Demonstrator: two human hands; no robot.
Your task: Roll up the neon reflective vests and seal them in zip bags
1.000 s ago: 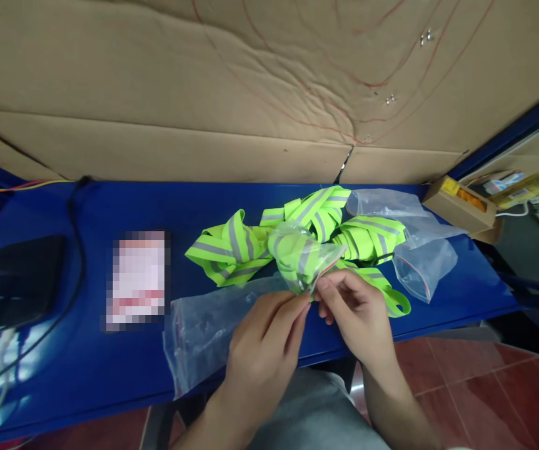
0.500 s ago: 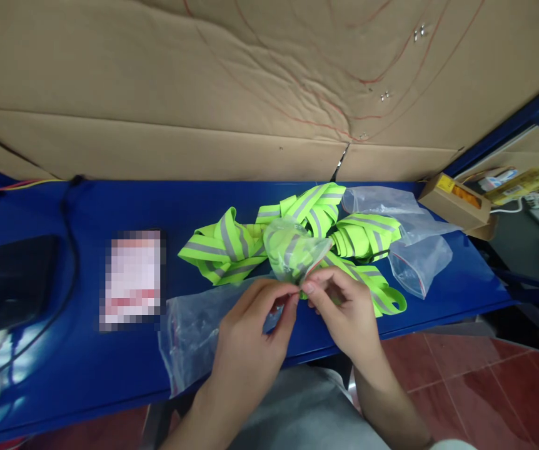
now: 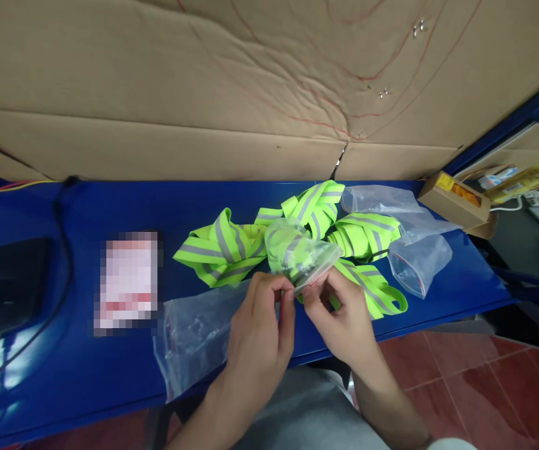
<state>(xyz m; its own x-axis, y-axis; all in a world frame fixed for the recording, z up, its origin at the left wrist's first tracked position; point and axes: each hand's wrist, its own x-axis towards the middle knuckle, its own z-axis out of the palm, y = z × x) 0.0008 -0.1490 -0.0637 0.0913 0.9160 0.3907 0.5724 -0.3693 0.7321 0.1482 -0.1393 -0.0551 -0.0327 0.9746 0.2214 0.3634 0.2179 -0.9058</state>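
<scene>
Fingertip change: half a second ago the two pinches met at the mouth of the filled bag (image 3: 314, 257); now a slight gap parts them, and the mouth edge runs straighter toward the right.
What it means: the fingers seem to be working along the red-lined closure strip (image 3: 317, 279), a judgement from where they sit.
Filled bag: centre of the frame, in front of the loose bands, a rolled band (image 3: 279, 247) inside.
Left hand (image 3: 259, 331): thumb and forefinger pressed together on the bag's near corner.
Right hand (image 3: 342, 315): thumb against curled fingers, pinching the mouth edge just beside.
Bag plastic: clear, thin, glossy, crinkled around the roll.
Loose bands (image 3: 222, 247): neon yellow-green woven webbing with grey stripes, folded into bundles; one loop trails at right of centre.
Flat bags: cloudy film, one lower left of centre (image 3: 194, 340), others right of centre (image 3: 422, 262).
Tabletop (image 3: 82, 384): smooth, shiny blue.
Backing board (image 3: 157, 81): brown, creased, across the top.
</scene>
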